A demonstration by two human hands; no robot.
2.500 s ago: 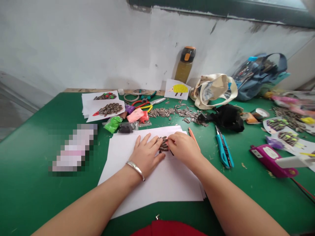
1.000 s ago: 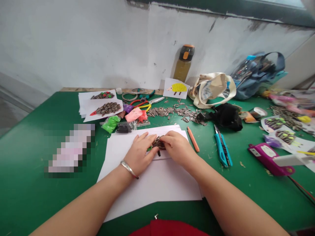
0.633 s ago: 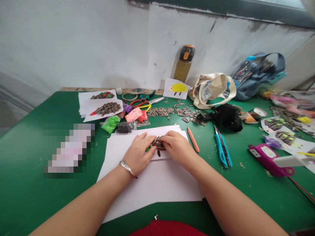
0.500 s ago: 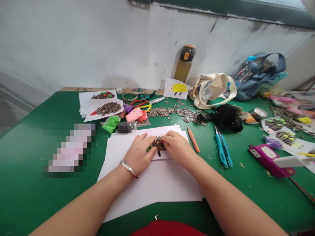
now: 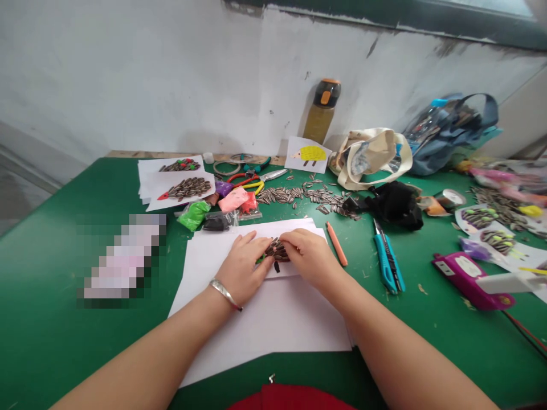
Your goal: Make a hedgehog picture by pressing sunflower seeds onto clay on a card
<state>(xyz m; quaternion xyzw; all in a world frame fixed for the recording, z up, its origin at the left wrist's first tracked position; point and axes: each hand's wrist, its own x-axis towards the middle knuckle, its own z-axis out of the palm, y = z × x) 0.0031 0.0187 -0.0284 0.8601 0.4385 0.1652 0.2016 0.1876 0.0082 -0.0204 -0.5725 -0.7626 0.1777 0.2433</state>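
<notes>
A small seed-covered figure (image 5: 276,250) with a green part at its left and a black foot below lies on white paper (image 5: 273,319). My left hand (image 5: 245,265) rests on the paper at the figure's left side, fingers spread, thumb and forefinger touching its edge. From the right, my right hand (image 5: 310,256) has its fingers pinched together over the figure's right edge; anything between the fingertips is too small to make out. Under the hands are several white sheets. An orange stick (image 5: 337,244) lies just right of the paper.
Clay packets (image 5: 194,215), pliers (image 5: 256,181) and loose sunflower seeds (image 5: 277,195) lie behind the paper. To the right are a blue cutter (image 5: 388,259), black cloth (image 5: 395,205) and a magenta glue gun (image 5: 468,282). Finished seed pictures (image 5: 188,191) lie back left; a bottle (image 5: 322,111) stands behind.
My right hand has shifted slightly at the figure's right edge, and more of the seeds show between the hands. My left hand stays in place.
</notes>
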